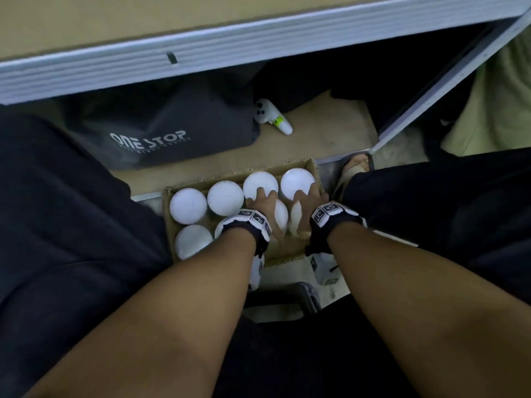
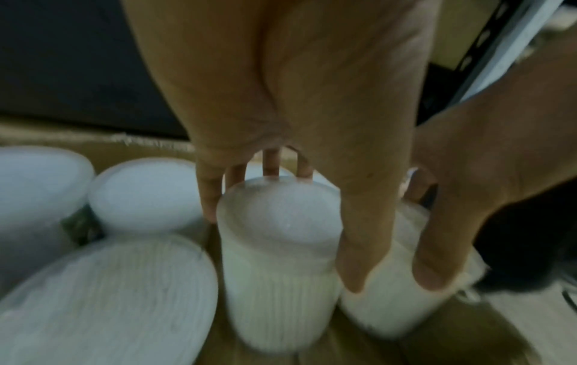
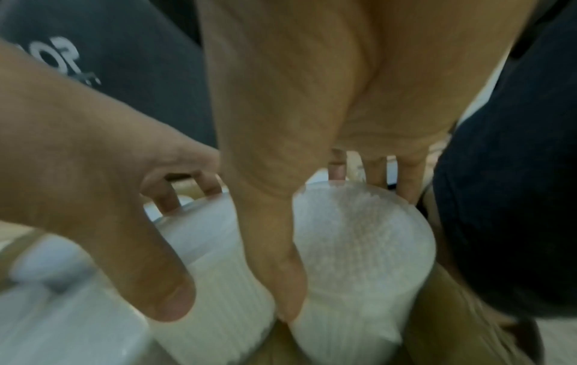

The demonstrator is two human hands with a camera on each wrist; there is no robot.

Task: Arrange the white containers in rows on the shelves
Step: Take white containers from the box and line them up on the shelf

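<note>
A cardboard box [image 1: 230,176] on the floor between my knees holds several white ribbed containers with round lids, such as the lidded container [image 1: 188,206] at the box's left end. My left hand [image 1: 263,201] reaches in from above and grips one container [image 2: 278,234], thumb on its near side and fingers behind. Right beside it, my right hand [image 1: 309,198] grips a neighbouring container [image 3: 359,247] the same way. Both held containers lean slightly in the box's right half. The wrist views are blurred.
A grey metal shelf edge [image 1: 201,56] runs across the top, over a lower board with a black "ONE STOP" bag [image 1: 161,124] and a white controller [image 1: 273,116]. A slanted shelf post [image 1: 448,79] stands right. My dark-clothed legs flank the box; a foot [image 1: 355,166] shows.
</note>
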